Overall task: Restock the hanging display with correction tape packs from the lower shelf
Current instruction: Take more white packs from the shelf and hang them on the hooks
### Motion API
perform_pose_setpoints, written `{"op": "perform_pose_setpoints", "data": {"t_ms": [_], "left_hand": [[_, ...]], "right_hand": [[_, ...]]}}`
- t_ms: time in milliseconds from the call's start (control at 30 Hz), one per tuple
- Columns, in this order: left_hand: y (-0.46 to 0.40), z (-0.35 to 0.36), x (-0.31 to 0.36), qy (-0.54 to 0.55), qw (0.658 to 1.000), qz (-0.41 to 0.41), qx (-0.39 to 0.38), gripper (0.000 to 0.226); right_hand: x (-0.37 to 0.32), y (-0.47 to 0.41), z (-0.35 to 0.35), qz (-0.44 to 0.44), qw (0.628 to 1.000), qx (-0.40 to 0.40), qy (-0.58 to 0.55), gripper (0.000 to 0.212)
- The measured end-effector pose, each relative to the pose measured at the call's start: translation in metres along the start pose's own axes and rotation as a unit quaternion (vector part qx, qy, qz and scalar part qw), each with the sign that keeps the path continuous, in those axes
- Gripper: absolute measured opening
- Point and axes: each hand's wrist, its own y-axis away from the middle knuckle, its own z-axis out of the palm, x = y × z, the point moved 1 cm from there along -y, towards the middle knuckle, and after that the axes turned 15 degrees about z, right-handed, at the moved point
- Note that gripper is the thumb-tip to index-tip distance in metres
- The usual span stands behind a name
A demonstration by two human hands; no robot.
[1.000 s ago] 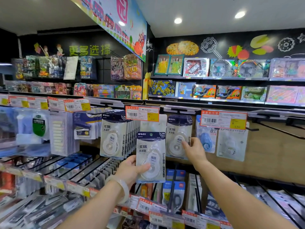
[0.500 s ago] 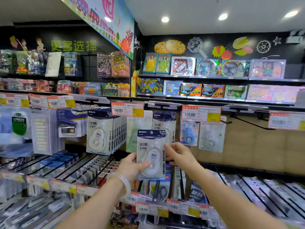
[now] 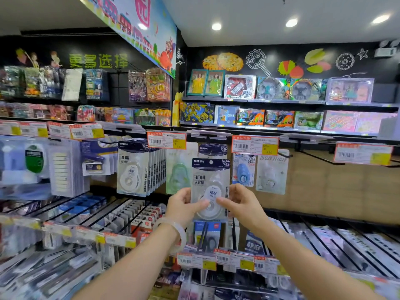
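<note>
Both hands — left hand (image 3: 184,205), right hand (image 3: 240,204) — pinch one correction tape pack (image 3: 210,187) just below the price tag (image 3: 166,140), apparently unhung — restocking remains.

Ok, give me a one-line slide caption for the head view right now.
Both hands, left and right, hold one correction tape pack upright before the hanging display.

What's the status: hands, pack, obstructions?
Left hand and right hand both grip white correction tape pack. Pack upright, below matching hung packs. Nothing blocking.
</note>
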Motion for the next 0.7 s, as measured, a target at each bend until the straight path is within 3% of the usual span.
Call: {"op": "perform_pose_setpoints", "data": {"t_ms": [300, 500, 700], "left_hand": [[-0.017, 0.003, 0.016, -0.005, 0.999, 0.04, 0.033, 0.038], [-0.022, 0.0, 0.01, -0.006, 0.999, 0.038, 0.032, 0.044], [-0.025, -0.002, -0.002, -0.017, 0.999, 0.045, 0.018, 0.044]], "right_hand": [[-0.017, -0.019, -0.003, 0.008, 1.0, 0.023, 0.008, 0.047], [-0.015, -0.022, 0.003, 0.0, 1.0, 0.015, -0.005, 0.023], [-0.007, -0.029, 0.008, 0.014, 1.0, 0.022, -0.004, 0.027]]}}
